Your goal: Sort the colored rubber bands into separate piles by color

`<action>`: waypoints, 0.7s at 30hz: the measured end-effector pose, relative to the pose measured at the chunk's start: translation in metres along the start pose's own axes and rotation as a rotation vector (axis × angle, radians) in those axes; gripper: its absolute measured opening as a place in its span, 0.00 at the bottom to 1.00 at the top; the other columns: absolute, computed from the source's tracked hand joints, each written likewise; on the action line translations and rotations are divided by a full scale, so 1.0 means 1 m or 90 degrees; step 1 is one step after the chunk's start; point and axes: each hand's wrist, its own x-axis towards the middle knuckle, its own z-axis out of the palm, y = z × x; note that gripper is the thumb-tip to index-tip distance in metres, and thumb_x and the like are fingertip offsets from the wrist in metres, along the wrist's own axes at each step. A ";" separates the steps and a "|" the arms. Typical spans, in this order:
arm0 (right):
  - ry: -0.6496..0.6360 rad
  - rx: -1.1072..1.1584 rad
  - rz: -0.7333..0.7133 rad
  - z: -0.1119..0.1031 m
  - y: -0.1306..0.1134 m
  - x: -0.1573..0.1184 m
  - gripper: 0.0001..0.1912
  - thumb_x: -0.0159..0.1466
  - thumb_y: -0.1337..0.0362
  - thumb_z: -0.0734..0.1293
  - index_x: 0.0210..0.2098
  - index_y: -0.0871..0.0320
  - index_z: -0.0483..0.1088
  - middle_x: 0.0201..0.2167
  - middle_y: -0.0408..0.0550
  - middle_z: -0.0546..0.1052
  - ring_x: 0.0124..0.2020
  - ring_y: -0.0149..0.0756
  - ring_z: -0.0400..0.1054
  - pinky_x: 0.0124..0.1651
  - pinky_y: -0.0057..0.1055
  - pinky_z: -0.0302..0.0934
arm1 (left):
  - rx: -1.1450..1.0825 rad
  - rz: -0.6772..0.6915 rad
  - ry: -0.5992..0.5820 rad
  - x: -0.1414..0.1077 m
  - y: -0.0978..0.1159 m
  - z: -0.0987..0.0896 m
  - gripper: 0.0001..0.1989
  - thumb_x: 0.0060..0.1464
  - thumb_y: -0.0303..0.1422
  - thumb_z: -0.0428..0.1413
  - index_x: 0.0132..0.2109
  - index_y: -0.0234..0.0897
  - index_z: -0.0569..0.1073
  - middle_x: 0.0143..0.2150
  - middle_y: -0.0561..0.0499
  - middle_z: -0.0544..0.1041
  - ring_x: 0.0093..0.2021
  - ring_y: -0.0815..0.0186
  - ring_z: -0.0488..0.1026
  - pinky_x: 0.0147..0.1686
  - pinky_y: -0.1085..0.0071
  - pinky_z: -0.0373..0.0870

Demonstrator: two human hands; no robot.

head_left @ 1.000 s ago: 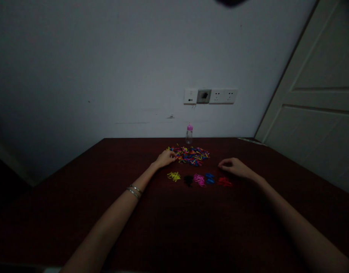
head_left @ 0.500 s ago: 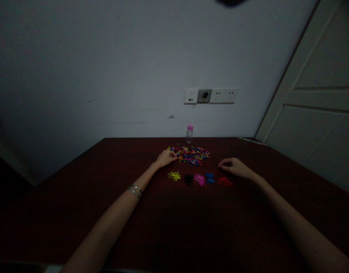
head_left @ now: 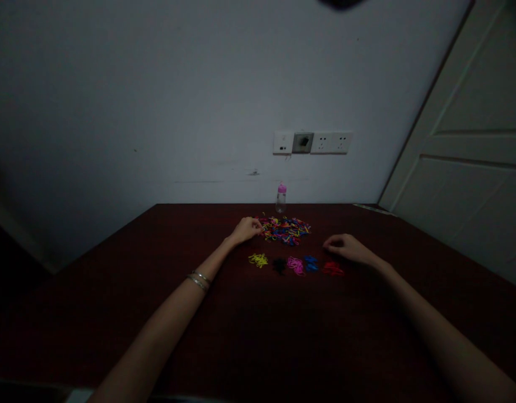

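Observation:
My left hand (head_left: 246, 229) is at the left edge of a mixed pile of coloured rubber bands (head_left: 286, 229). Its fingers are pinched together at the bands; what lies between the fingertips is too small to make out. My right hand (head_left: 348, 247) rests on the table to the right of the pile, fingers curled in and tips together, with nothing visible in them. Closer to me lies a row of small heaps: yellow rubber bands (head_left: 258, 259), black bands (head_left: 279, 265), pink bands (head_left: 296, 265), blue bands (head_left: 311, 263) and red bands (head_left: 333, 268). The red heap is just below my right hand.
Behind the pile, a small clear bottle with a pink cap (head_left: 281, 199) stands upright near the wall. The dark red-brown table (head_left: 258, 330) reaches to the wall, where sockets (head_left: 312, 143) are mounted. A pale panelled door (head_left: 472, 145) is on the right.
My left hand has shifted very slightly up at the pile's left edge, its fingers still pinched. My right hand and the sorted heaps look the same.

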 end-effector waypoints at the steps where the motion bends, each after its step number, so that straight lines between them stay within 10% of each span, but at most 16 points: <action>1: -0.001 0.001 0.002 0.000 -0.001 0.000 0.11 0.54 0.62 0.63 0.32 0.59 0.75 0.34 0.51 0.77 0.35 0.40 0.70 0.41 0.35 0.63 | -0.004 0.006 0.001 0.001 0.004 -0.005 0.10 0.45 0.32 0.54 0.31 0.32 0.78 0.22 0.53 0.70 0.24 0.71 0.63 0.26 0.76 0.56; 10: -0.001 -0.012 -0.012 0.005 0.000 0.002 0.13 0.54 0.60 0.62 0.32 0.61 0.75 0.34 0.51 0.78 0.35 0.39 0.70 0.40 0.32 0.62 | -0.029 0.095 -0.127 -0.009 0.046 -0.037 0.09 0.44 0.29 0.54 0.31 0.30 0.77 0.23 0.52 0.72 0.23 0.73 0.62 0.26 0.76 0.55; 21: -0.017 -0.004 0.005 0.006 0.003 0.003 0.14 0.53 0.60 0.62 0.33 0.60 0.74 0.31 0.49 0.76 0.32 0.37 0.68 0.35 0.31 0.60 | 0.042 0.120 -0.358 -0.044 0.051 -0.047 0.07 0.42 0.24 0.54 0.30 0.33 0.77 0.22 0.55 0.71 0.23 0.75 0.63 0.25 0.78 0.55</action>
